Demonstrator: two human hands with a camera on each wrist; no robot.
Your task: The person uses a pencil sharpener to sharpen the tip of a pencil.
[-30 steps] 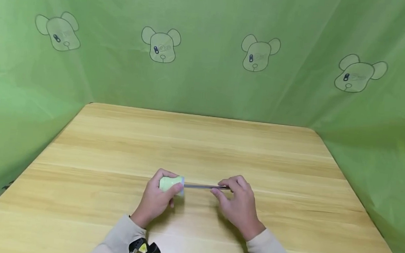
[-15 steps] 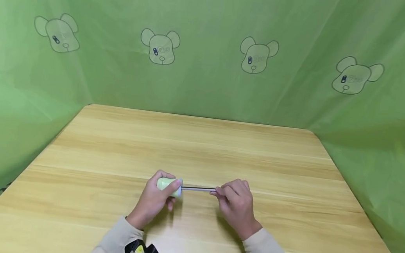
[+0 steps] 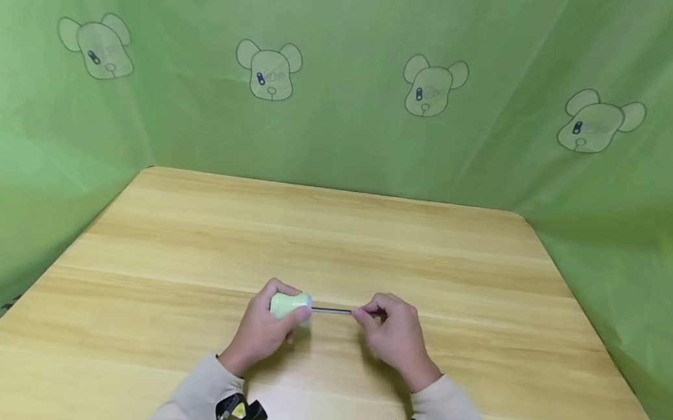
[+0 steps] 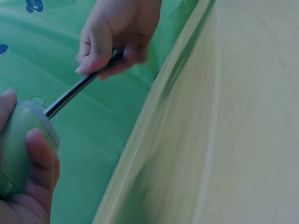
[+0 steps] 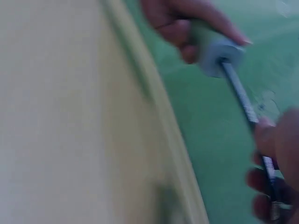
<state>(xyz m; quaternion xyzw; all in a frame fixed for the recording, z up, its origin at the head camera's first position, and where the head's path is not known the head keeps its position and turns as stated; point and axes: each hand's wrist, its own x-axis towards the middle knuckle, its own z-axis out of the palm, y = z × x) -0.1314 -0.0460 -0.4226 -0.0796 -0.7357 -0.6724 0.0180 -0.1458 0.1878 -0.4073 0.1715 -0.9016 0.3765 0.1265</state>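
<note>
In the head view my left hand (image 3: 264, 325) holds a light green pencil sharpener (image 3: 285, 305) with a pale lilac rim, thumb on its near side. A dark striped pencil (image 3: 331, 310) runs level from its end face toward my right hand (image 3: 398, 335), which pinches it between thumb and fingers. The left wrist view shows the pencil (image 4: 70, 95) entering the rimmed face of the sharpener (image 4: 21, 144). In the right wrist view the far end of the pencil (image 5: 243, 100) passes through my blurred fingers. The tip inside the sharpener is hidden.
Beneath both hands lies a wood-grain table (image 3: 334, 249). Green curtains (image 3: 341, 139) printed with bear heads stand behind it and at both sides. Black wrist cameras (image 3: 254, 416) sit at the cuffs.
My right fingers curled over the pencil half a second ago and now pinch it with the thumb along it again. The left hand keeps its hold on the sharpener, with only a slight shift.
</note>
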